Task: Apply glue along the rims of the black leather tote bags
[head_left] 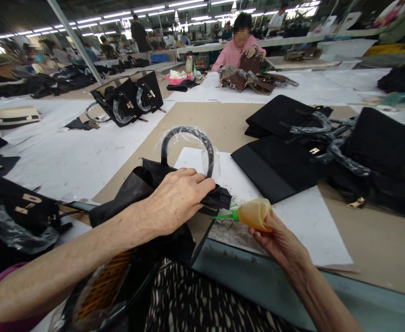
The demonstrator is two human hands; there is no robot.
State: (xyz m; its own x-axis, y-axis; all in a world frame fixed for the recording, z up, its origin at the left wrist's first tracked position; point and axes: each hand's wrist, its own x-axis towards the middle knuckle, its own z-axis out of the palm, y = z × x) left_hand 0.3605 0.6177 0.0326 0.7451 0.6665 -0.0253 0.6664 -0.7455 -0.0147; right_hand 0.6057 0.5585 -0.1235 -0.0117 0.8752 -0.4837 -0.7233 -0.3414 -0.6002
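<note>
My left hand [178, 200] is closed over the upper edge of a black handbag [129, 189] at the table's near edge. The bag's arched handle [187, 131], wrapped in clear plastic, stands up beyond my fingers. In my right hand [280, 237] is a soft glue bottle [256, 214] of amber liquid, tipped on its side. Its thin green nozzle [223, 216] points left, close to the bag's right end; whether the tip touches the bag I cannot tell. My left hand hides part of the bag's edge.
Black bag pieces with wrapped handles [282, 161] lie on the right. Another black bag [129, 99] stands at the back left, and more bags [15, 212] lie at the near left. Across the table a person in a pink top [228, 53] handles brown bags [247, 80].
</note>
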